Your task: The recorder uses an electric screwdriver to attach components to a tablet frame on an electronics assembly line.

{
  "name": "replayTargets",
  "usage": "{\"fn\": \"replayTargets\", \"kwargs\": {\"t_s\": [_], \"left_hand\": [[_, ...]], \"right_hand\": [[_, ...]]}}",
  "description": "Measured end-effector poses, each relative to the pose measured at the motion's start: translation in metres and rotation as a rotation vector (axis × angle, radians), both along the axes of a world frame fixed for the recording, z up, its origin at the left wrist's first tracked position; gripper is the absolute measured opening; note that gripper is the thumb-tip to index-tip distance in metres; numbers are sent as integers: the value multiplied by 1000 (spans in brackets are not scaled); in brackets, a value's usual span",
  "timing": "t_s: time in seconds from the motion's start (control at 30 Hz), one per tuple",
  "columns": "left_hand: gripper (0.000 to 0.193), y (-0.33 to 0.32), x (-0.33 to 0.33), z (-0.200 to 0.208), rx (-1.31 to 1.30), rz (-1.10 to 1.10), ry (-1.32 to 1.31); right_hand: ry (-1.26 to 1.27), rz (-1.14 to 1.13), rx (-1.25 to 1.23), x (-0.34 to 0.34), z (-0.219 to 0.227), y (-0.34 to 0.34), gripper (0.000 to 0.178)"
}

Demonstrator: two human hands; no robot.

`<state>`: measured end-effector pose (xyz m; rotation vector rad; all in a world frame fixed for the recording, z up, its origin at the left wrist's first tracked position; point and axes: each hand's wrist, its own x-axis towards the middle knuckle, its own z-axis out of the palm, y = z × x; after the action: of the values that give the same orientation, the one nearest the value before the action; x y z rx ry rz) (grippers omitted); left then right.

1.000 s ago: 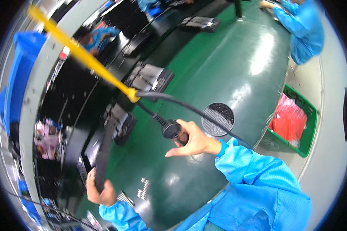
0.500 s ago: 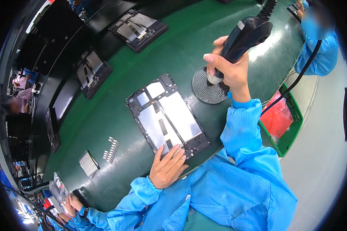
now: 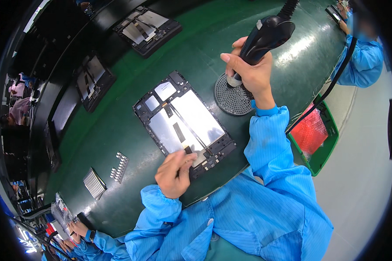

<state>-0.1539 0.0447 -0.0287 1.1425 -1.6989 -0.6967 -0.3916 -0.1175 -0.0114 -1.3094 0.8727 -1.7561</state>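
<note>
While the right hand (image 3: 256,78) grips a black driver (image 3: 268,37), the left hand (image 3: 173,176), fingers narrowed, hold unclear, could tear the dark strip (image 3: 188,150) on the tablet (image 3: 195,116) by tugging.

Tablet (image 3: 189,119) on bench (image 3: 130,126), btwn small parts (image 3: 119,168) L & dish (image 3: 224,101) far R; bin (image 3: 326,148) off bench's R edge.

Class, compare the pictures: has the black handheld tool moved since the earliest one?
Yes: against the round dish, the black handheld tool has moved rightward, from the dish's left; its tip now overlaps the dish in view.
</note>
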Motion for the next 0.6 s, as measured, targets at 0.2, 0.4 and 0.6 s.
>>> {"fn": "replayTargets", "kwargs": {"t_s": [0.2, 0.4, 0.6], "left_hand": [[13, -11, 22, -5, 89, 63, 74], [11, -18, 37, -11, 41, 216, 172], [14, -21, 59, -19, 349, 395, 415]], "right_hand": [[-10, -14, 9, 1, -1, -1, 27], [-5, -7, 9, 1, -2, -2, 26], [36, -62, 74, 11, 2, 1, 27]]}}
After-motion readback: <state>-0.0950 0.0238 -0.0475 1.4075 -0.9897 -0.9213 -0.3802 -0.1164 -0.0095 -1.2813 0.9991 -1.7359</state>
